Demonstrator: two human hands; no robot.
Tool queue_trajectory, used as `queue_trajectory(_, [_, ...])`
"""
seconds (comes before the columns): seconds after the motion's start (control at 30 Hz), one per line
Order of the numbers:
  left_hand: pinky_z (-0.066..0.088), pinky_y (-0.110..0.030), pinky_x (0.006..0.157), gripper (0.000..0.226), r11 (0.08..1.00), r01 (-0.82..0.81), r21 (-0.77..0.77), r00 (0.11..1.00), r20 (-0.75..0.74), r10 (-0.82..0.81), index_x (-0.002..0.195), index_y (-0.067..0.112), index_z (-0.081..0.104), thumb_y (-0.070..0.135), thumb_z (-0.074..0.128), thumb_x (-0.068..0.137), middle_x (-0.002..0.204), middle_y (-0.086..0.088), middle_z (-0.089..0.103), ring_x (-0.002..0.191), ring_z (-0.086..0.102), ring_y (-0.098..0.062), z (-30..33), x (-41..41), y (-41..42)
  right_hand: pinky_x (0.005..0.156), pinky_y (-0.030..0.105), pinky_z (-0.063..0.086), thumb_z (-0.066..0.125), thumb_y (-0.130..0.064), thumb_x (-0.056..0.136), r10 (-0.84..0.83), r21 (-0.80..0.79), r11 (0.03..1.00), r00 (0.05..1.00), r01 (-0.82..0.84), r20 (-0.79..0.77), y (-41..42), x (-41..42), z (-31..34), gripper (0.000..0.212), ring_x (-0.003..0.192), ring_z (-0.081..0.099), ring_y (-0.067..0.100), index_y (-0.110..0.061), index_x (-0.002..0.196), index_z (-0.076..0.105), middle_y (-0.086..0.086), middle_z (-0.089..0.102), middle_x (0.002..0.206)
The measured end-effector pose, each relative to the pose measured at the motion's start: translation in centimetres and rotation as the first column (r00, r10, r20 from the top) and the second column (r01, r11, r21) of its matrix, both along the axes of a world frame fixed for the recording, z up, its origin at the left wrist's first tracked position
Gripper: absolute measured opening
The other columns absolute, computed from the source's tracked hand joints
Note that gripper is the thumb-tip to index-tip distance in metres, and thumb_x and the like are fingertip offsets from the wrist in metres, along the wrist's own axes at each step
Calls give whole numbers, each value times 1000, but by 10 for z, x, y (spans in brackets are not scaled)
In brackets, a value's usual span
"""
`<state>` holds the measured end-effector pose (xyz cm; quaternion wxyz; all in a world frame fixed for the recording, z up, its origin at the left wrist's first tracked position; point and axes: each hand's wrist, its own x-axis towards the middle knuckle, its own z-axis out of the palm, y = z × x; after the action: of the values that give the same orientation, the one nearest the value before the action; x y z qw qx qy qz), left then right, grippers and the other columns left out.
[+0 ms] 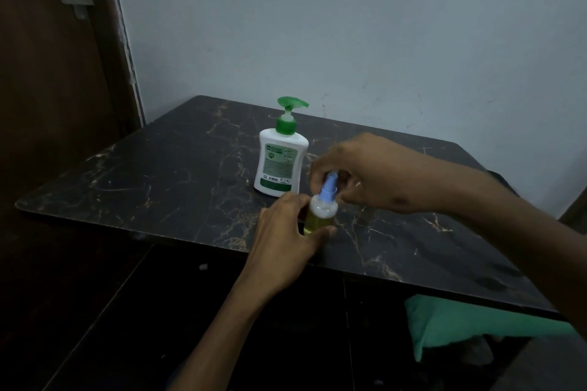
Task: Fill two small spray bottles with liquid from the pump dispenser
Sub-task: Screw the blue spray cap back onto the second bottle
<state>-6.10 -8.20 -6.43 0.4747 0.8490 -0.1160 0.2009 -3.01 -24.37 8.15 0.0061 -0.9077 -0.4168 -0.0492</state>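
The left hand [286, 228] grips the upright spray bottle [320, 213] while the right hand [359, 174] pinches its blue cap [328, 189] from directly above.

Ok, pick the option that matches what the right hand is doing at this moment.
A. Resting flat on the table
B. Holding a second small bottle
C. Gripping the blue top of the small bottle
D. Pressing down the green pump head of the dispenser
C: the right hand has its fingers curled round the blue spray top of the small bottle, which the left hand holds; the pump dispenser stands untouched behind.
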Motion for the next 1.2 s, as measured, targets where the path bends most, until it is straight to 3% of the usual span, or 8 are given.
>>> queue_trajectory(0.1, [55,-30,83,36,1000,1,0,1000,-3,-1,112,29,70,41,84,80,103,15,67,93,63,1,2,-1,0,65,11,43,74,-11,87,-17,11,1000,1000,17,19,2,2,-4,24,80,60,-6,-33,96,71,-16,70,93])
queue_trajectory(0.27, [55,-30,82,33,1000,3,7,1000,-5,-2,109,30,70,41,84,80,102,15,67,92,63,2,2,-2,0,61,18,41,77,-29,89,-40,23,999,998,39,39,3,4,-6,9,74,59,-3,-32,91,69,-17,67,84])
queue_trajectory(0.47, [56,-35,83,34,1000,-1,1,1000,-16,1,109,33,70,44,83,80,103,16,67,93,63,2,2,-2,0,53,15,28,72,-43,94,-91,2,996,993,91,80,4,5,-9,25,59,51,-1,-31,78,57,-18,54,67])
queue_trajectory(0.77, [56,-32,89,44,1000,12,-5,1000,-8,-12,121,31,69,40,84,81,111,16,67,100,62,3,3,-2,0,53,25,29,63,-55,97,-119,-36,991,979,127,163,8,2,-14,43,60,44,3,-31,69,40,-14,47,68])
queue_trajectory(0.93, [56,-32,85,39,1000,-2,-5,1000,-24,2,114,30,69,43,84,80,106,15,67,96,63,2,1,-1,1,56,19,38,69,-55,93,-76,25,997,994,74,75,3,5,-16,26,66,56,-1,-32,87,58,-20,57,72])
queue_trajectory(1.0, [55,-28,82,36,1000,-6,-1,1000,-24,6,111,30,69,41,84,80,104,15,67,94,63,2,2,-1,1,57,14,39,75,-45,92,-68,68,996,997,65,38,2,7,-20,18,70,61,-7,-31,93,63,-25,60,72])
queue_trajectory(1.13, [53,-26,82,33,1000,14,0,1000,-20,-14,110,31,70,38,84,82,104,15,67,95,63,2,3,-1,0,58,15,44,77,-36,92,-87,119,990,995,82,40,1,9,-25,16,70,63,-2,-28,89,65,-18,67,77])
queue_trajectory(1.2, [54,-28,82,31,1000,22,-1,999,-24,-22,110,31,70,37,83,82,105,14,67,95,63,1,3,-1,0,55,13,40,76,-38,93,-106,112,989,993,100,46,3,8,-26,21,65,59,-3,-31,84,58,-21,60,72])
